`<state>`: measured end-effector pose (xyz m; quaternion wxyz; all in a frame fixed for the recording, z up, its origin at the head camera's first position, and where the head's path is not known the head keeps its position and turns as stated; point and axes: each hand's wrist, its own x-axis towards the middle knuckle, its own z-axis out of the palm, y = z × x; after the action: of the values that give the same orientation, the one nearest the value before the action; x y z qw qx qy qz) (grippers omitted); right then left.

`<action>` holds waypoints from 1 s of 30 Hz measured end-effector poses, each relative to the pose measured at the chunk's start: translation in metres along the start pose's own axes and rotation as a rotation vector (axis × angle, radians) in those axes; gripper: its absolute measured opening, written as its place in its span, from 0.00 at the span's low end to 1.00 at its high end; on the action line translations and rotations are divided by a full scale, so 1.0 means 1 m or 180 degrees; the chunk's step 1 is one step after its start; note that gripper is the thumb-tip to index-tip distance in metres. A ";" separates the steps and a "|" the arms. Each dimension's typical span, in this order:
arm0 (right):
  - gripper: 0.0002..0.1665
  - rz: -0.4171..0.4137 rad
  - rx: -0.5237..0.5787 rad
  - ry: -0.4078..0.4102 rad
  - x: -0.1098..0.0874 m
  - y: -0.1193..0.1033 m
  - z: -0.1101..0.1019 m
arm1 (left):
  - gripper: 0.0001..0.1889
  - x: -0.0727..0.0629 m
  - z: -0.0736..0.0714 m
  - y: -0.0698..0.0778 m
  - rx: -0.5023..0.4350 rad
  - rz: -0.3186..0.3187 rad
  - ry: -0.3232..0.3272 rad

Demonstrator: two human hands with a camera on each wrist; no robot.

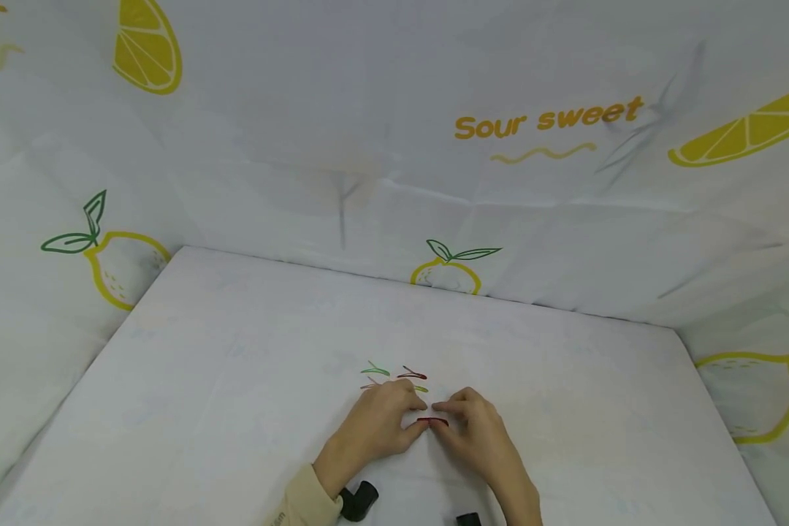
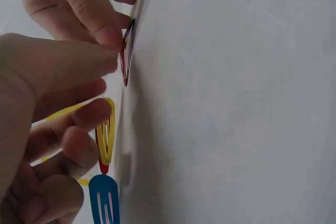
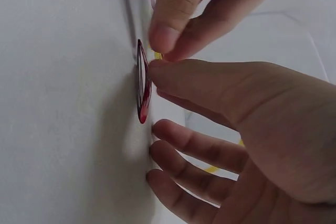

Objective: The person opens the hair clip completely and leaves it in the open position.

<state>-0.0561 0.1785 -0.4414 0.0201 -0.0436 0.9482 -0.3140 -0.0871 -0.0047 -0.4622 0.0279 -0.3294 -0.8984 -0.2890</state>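
Observation:
A dark red snap hair clip [image 1: 432, 419] lies low over the white table between the two hands. My left hand [image 1: 383, 418] and right hand [image 1: 478, 429] come in from either side, and both thumb tips touch the clip near its middle. In the head view a gap shows between the clip and the index fingertips beyond it. The other fingers are loosely bent. Seen edge-on in the right wrist view, the red clip [image 3: 142, 85] has its two layers parted. Close by my left fingers, the left wrist view shows a yellow clip [image 2: 106, 135] and a blue clip [image 2: 104, 195].
Beyond the hands lie a green clip [image 1: 376, 370] and another dark red clip [image 1: 412, 374], with more clips partly hidden by the left hand. The white table [image 1: 237, 380] meets lemon-printed fabric at its back and sides. Black devices [image 1: 361, 502] sit at the wrists.

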 end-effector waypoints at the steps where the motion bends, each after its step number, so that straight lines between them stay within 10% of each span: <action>1: 0.10 0.0019 -0.0001 -0.0050 0.000 0.000 -0.001 | 0.09 0.000 0.000 0.001 0.0006 0.0000 -0.0039; 30: 0.07 -0.0030 0.0032 -0.0104 -0.002 0.005 -0.001 | 0.03 0.001 0.009 0.002 0.0056 -0.0008 -0.0087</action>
<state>-0.0541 0.1833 -0.4437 0.0343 -0.0531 0.9460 -0.3180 -0.0853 0.0021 -0.4687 0.0182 -0.3320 -0.9016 -0.2766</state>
